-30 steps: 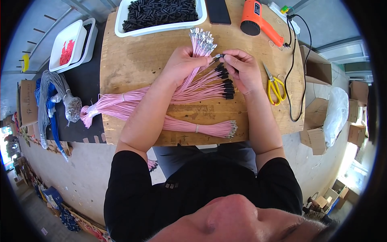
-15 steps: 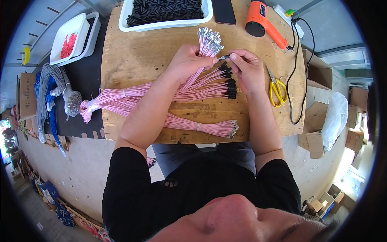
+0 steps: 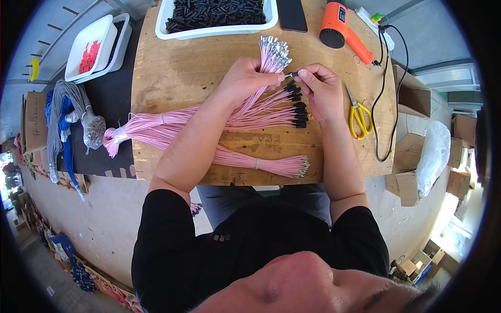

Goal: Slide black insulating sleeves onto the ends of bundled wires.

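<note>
My left hand [image 3: 246, 79] is closed around a bunch of pink wires, whose bare metal terminals [image 3: 275, 54] fan out above the fist. One wire end is pinched at its fingertips, pointing right. Between thumb and fingers, my right hand [image 3: 322, 93] grips a small black sleeve [image 3: 294, 74] at that wire's terminal. How far the sleeve covers the metal is too small to tell. Below the hands lie pink wires tipped with black sleeves [image 3: 299, 115]. Nearer the table's front edge rests a tied pink wire bundle [image 3: 245, 160] with bare metal ends.
A white tub [image 3: 219, 35] of black sleeves stands at the back of the wooden table [image 3: 177, 57], beside a dark flat phone-like slab [image 3: 292, 15]. Rightward are an orange heat gun [image 3: 339, 26], its black cord and yellow-handled scissors [image 3: 359, 117]. At left, a white tray [image 3: 104, 44] holds red pieces.
Both hands stay nearly in place. The black sleeve and the pinched terminal have come slightly closer, with less metal showing between them. The view has shifted a little.
</note>
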The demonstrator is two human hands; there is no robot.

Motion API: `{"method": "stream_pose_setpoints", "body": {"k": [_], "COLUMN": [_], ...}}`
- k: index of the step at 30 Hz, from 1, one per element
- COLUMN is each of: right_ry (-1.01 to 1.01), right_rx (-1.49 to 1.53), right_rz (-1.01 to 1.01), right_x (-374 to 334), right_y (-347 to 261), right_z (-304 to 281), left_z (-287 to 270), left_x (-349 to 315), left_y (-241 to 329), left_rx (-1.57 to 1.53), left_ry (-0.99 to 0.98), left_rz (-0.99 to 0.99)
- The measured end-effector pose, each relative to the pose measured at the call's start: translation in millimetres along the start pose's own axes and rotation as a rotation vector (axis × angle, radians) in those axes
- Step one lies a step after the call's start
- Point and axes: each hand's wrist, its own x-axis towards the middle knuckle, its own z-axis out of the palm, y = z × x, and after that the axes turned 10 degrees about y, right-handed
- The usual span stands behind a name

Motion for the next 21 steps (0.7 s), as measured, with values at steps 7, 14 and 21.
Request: {"method": "stream_pose_setpoints", "body": {"k": [7, 14, 21], "right_ry": [-0.050, -0.129, -0.177], "right_rx": [0.111, 0.262, 0.230], "right_rz": [0.146, 0.298, 0.315], "right_x": [3, 10, 8], "right_y": [-9, -1, 0], "right_z": [-7, -15, -11], "left_z": [-1, 0, -2], "left_x": [1, 1, 0], "left_y": [-3, -3, 0], "left_rx": [0.047, 0.038, 0.064], "left_ry": [0.013, 0.007, -0.008], "left_rz": [-0.006, 0.039, 0.005]}}
